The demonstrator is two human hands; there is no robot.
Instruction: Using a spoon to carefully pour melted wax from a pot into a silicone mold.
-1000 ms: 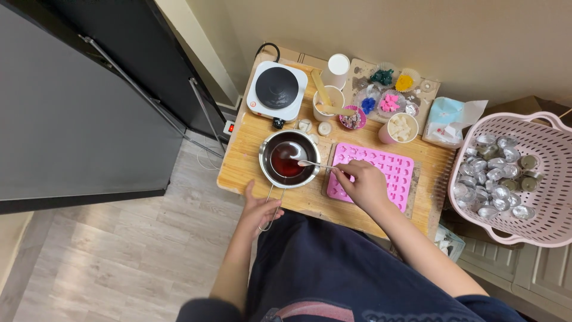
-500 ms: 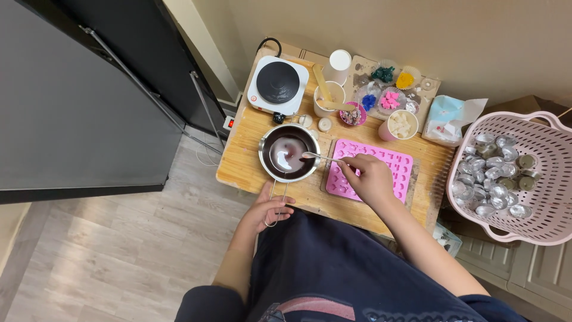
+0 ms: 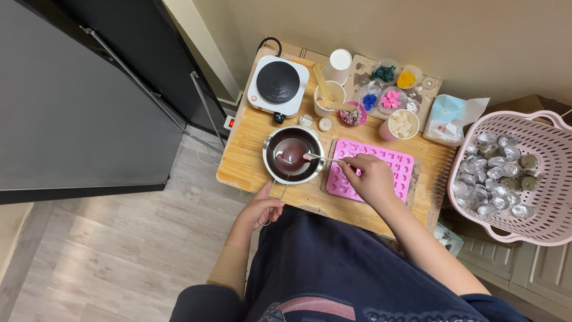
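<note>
A small steel pot [image 3: 293, 156] of dark reddish liquid sits on the wooden table [image 3: 244, 158]. My left hand [image 3: 262, 209] grips the pot's wire handle at the table's front edge. My right hand [image 3: 369, 177] holds a metal spoon [image 3: 320, 158] whose bowl hangs over the pot. Under that hand lies a pink silicone mould [image 3: 396, 164] with many small cavities.
A white hot plate [image 3: 277, 84] stands at the back left. Behind the mould are cups with sticks and wax pieces [image 3: 398, 126], dishes of coloured bits [image 3: 390, 98] and a tissue pack [image 3: 448, 118]. A pink basket [image 3: 554, 226] of metal candle cups stands right. A dark cabinet [image 3: 89, 101] is left.
My left hand slid along the table edge onto the pot handle. The spoon in my right hand stays over the pot, shifted slightly.
</note>
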